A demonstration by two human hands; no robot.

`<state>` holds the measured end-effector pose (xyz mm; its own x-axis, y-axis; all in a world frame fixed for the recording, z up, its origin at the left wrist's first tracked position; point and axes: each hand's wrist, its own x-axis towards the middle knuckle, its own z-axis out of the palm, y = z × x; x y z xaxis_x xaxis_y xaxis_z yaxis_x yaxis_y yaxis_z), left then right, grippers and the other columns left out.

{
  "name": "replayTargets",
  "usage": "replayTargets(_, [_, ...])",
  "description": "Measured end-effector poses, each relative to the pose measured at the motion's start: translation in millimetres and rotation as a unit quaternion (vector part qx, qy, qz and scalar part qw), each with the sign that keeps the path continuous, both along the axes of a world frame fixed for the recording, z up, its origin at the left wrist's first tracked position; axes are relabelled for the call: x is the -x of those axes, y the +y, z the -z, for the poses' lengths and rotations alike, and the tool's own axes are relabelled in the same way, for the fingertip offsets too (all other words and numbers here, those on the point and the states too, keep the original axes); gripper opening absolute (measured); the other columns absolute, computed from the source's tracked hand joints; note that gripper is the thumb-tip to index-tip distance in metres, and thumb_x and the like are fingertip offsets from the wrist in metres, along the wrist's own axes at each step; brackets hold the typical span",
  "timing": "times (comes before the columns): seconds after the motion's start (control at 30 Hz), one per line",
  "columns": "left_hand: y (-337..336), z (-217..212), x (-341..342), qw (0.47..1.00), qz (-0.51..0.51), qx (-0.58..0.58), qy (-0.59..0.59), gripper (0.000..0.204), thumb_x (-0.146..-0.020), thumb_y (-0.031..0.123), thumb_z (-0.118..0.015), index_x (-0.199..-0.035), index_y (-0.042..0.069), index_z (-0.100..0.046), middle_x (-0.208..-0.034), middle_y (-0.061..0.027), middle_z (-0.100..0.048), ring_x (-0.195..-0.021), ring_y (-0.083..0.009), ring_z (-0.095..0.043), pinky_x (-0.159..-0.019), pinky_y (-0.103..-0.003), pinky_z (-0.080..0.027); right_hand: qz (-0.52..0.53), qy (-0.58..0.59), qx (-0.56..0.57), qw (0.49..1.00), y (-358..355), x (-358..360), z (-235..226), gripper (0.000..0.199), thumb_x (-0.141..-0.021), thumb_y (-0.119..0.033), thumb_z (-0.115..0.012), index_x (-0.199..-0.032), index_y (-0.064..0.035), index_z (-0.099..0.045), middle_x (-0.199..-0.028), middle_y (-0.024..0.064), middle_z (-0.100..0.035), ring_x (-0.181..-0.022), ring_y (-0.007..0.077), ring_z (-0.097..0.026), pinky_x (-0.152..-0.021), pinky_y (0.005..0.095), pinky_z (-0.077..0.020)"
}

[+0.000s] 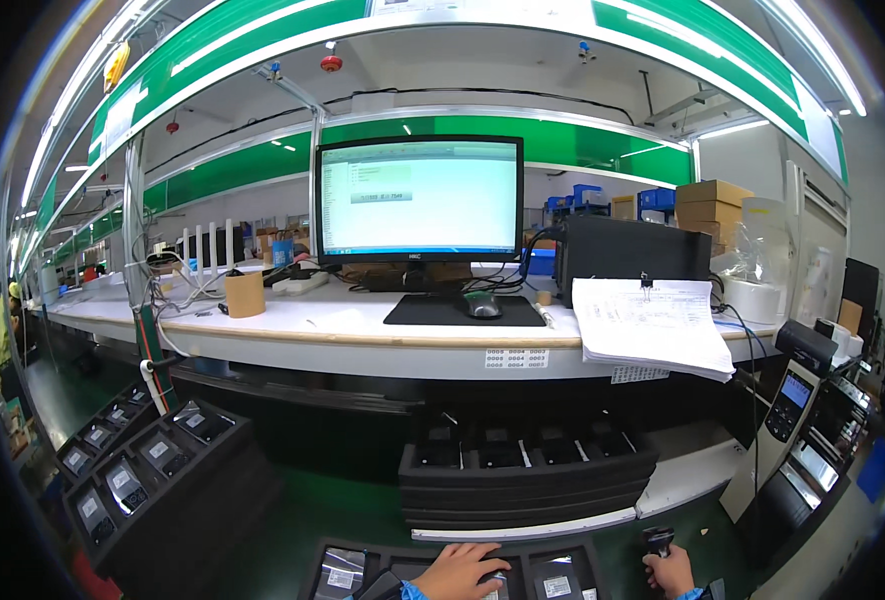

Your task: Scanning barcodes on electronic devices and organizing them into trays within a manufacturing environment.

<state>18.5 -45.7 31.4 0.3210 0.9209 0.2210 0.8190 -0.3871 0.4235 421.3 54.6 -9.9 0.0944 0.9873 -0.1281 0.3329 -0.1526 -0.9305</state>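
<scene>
My left hand [460, 572] lies palm down on a black tray [413, 575] at the bottom edge, its fingers spread over a compartment. The tray holds small bagged parts [341, 572] in separate pockets. My right hand [672, 572] is closed around the handle of a black hand-held scanner [659, 541], just right of the tray. Only the top of each hand shows; the forearms are cut off by the lower edge.
A stack of black trays [523, 475] stands ahead on the green belt, with more filled trays [153, 460] at the left. Above, a white shelf [363, 330] carries a monitor [419, 200], mouse [482, 305], tape roll [245, 294] and clipped papers [653, 325]. A label printer [793, 400] stands right.
</scene>
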Motion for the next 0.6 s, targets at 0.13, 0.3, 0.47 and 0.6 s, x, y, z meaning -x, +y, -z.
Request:
replayTargets(0.13, [7.8, 7.0, 3.5, 0.997, 0.006, 0.02, 0.075, 0.046, -0.101, 0.051, -0.051, -0.133, 0.02, -0.062, -0.152, -0.0169, -0.045, -0.145, -0.0365, -0.035, -0.119, -0.052, -0.022, 0.011, -0.035, 0.062, 0.997, 12.1, -2.9, 11.6, 0.027, -0.087, -0.015, -0.07, -0.107, 0.0017, -0.063, -0.077, 0.0152, -0.069, -0.05, 0.0189, -0.059, -0.045, 0.0318, -0.0472])
replayTargets(0.3, [9.2, 4.3, -2.4, 0.998, 0.002, -0.009, 0.055, 0.043, -0.1, 0.052, -0.053, -0.122, 0.016, -0.065, -0.15, -0.0167, -0.047, -0.141, -0.0368, -0.039, -0.116, -0.052, -0.025, 0.059, -0.062, 0.015, 0.996, 10.0, 11.1, -2.1, 0.021, -0.081, -0.012, -0.071, -0.094, 0.002, -0.063, -0.065, 0.0085, -0.063, -0.047, 0.0172, -0.058, -0.043, 0.0319, -0.0467])
replayTargets(0.47, [13.8, 3.7, -4.1, 1.0, 0.003, -0.016, -0.025, 0.044, -0.098, 0.049, -0.058, -0.116, 0.01, -0.06, -0.147, -0.0167, -0.048, -0.137, -0.0368, -0.042, -0.115, -0.05, -0.027, 0.066, -0.055, 0.012, 0.996, 8.7, 12.9, -5.1, 0.019, -0.081, -0.011, -0.07, -0.094, 0.0014, -0.062, -0.065, 0.0087, -0.063, -0.046, 0.0173, -0.057, -0.042, 0.0318, -0.0458])
replayTargets(0.6, [14.0, -2.1, 1.4, 0.988, -0.005, -0.029, -0.155, 0.033, -0.095, 0.037, -0.065, -0.102, 0.006, -0.055, -0.135, -0.0161, -0.056, -0.123, -0.0343, -0.053, -0.106, -0.045, -0.037, 0.081, -0.068, -0.002, 0.994, 8.6, 14.9, -4.2, 0.021, -0.079, -0.012, -0.071, -0.092, 0.0032, -0.065, -0.063, 0.0082, -0.064, -0.048, 0.0161, -0.06, -0.044, 0.0312, -0.0475])
